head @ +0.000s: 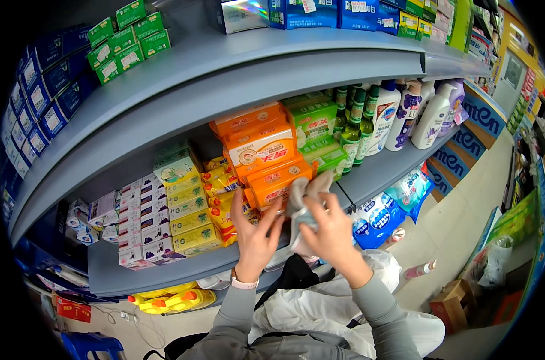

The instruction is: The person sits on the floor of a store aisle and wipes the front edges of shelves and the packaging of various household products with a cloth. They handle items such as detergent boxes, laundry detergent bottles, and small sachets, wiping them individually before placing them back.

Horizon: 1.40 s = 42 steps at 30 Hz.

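My right hand [330, 226] grips a crumpled greyish-white cloth [298, 198] at the front of the lower shelf. The cloth lies against the right end of a lower orange soap multipack [279, 179]. My left hand [256, 236] has its fingers apart at the front and left side of that pack; contact is hard to make out. Above it are more orange soap packs [261, 146]. Green soap packs [315, 119] stand to their right. Yellow plastic-wrapped packets [223, 213] lie just left of my left hand.
Yellow soap boxes [192, 209] and white-and-purple boxes [155, 220] stand left. Green glass bottles [352, 135] and pump bottles [432, 118] stand right. The upper shelf edge [236, 85] overhangs. Blue wipe packs [380, 220] hang below; a pink bottle [419, 269] is on the floor.
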{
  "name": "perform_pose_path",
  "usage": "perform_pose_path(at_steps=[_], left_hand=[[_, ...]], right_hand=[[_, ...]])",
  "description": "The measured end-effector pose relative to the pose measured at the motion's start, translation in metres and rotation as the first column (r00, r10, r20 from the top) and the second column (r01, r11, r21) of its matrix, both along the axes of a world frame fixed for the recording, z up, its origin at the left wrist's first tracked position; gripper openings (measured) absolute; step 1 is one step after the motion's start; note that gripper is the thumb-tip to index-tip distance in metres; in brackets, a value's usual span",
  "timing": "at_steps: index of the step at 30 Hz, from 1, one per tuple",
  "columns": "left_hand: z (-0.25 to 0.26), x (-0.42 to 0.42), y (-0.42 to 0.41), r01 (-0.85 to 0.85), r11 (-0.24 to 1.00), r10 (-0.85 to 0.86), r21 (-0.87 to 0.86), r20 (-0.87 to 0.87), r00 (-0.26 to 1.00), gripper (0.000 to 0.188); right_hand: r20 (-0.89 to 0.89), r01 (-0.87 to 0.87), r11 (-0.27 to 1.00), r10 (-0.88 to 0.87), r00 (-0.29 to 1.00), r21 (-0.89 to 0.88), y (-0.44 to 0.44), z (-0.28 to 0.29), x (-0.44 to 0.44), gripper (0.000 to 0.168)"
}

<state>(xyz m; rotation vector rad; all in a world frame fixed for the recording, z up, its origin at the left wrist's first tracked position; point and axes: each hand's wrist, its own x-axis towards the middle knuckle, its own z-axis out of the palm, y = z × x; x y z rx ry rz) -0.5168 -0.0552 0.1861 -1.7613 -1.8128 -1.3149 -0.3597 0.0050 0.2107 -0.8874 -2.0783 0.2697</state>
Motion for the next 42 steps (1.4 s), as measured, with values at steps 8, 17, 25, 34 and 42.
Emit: perform_pose_path(at_steps=[8,17,25,34,42], left_hand=[[-0.004,-0.006,0.004,-0.007,0.999,0.006,-0.037,-0.017,1.0,0.049],[-0.002,0.0,0.002,0.029,0.999,-0.029,-0.017,0.03,0.999,0.044],[-0.019,0.017,-0.004,0.029,0.993,-0.049,0.118,0.166,0.985,0.033],[-0.045,0.043,-0.007,0.09,0.979,-0.111,0.182,0.111,0.988,0.025],[-0.052,0.052,-0.001,0.155,0.977,-0.174,0.149,0.119,0.978,0.023]], right_hand=[[0.036,0.002,1.0,-0.002,0.999,0.008,-0.002,-0.018,-0.013,0.051],[0.013,0.205,0.966,-0.205,0.979,-0.157,0.022,-0.052,0.027,0.047],[-0.41,0.356,0.919,-0.393,0.823,-0.168,0.04,-0.042,0.069,0.03],[0.199,0.152,0.978,-0.179,0.963,0.141,0.028,-0.049,0.023,0.053],[0.306,0.265,0.956,-0.29,0.907,0.123,0.054,-0.05,0.052,0.048]])
